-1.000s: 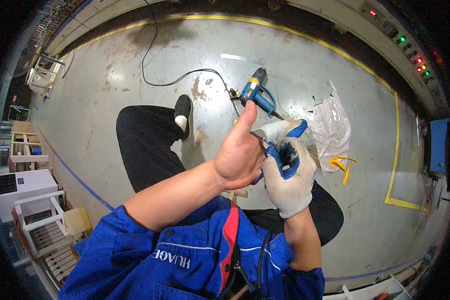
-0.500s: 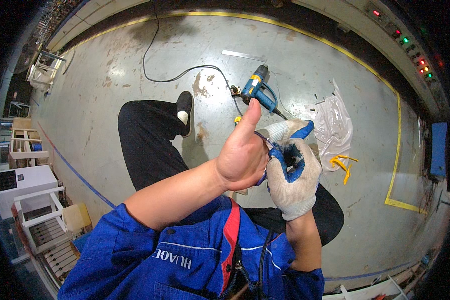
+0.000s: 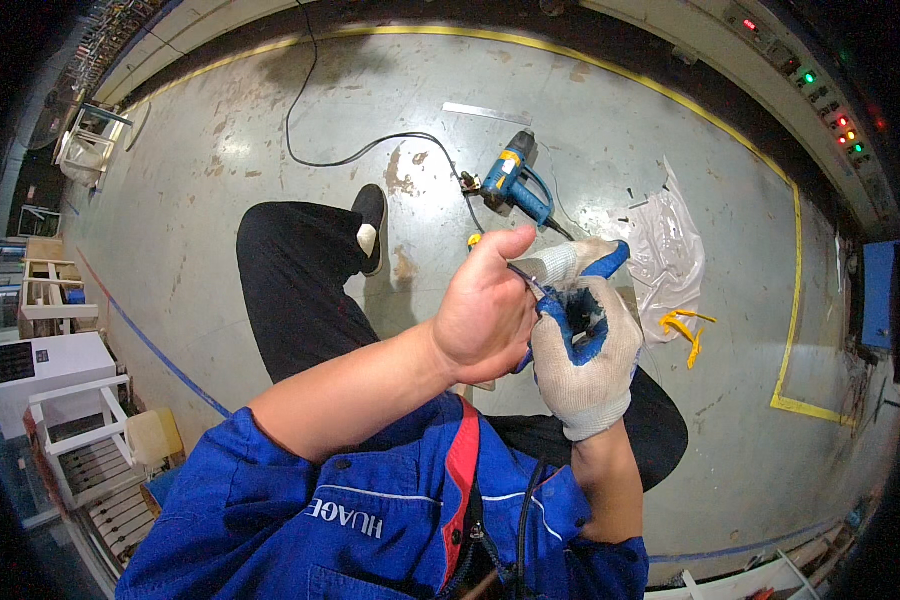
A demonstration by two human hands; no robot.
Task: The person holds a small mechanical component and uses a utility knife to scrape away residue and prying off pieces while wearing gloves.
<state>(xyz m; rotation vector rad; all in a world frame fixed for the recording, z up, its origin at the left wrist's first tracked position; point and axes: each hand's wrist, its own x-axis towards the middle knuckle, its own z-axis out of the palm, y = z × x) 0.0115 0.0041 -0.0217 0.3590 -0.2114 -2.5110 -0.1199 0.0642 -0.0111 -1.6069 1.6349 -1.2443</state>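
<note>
My left hand (image 3: pixel 485 315) is bare, its palm toward me and its thumb bent over to the right. Its other fingers are hidden behind the palm, beside my right hand. A white glove with blue coating covers my right hand (image 3: pixel 590 350), whose fingers are curled and pinched together. At their tips shows a thin dark cord (image 3: pixel 525 277), running toward the base of my left thumb. Just beyond both hands is another white-and-blue glove (image 3: pixel 580 258). Farther off on the floor lies a blue pistol-shaped power tool (image 3: pixel 515 182) with a yellow label.
A long black cable (image 3: pixel 370 147) winds across the grey floor. To the right lie a crumpled clear plastic sheet (image 3: pixel 667 240) and yellow plastic pieces (image 3: pixel 687 332). A metal strip (image 3: pixel 488 112) lies ahead. White frames and a box (image 3: pixel 55 372) stand at left.
My left thumb has tipped down and to the right from a raised position. My right hand and the things on the floor have stayed about where they were.
</note>
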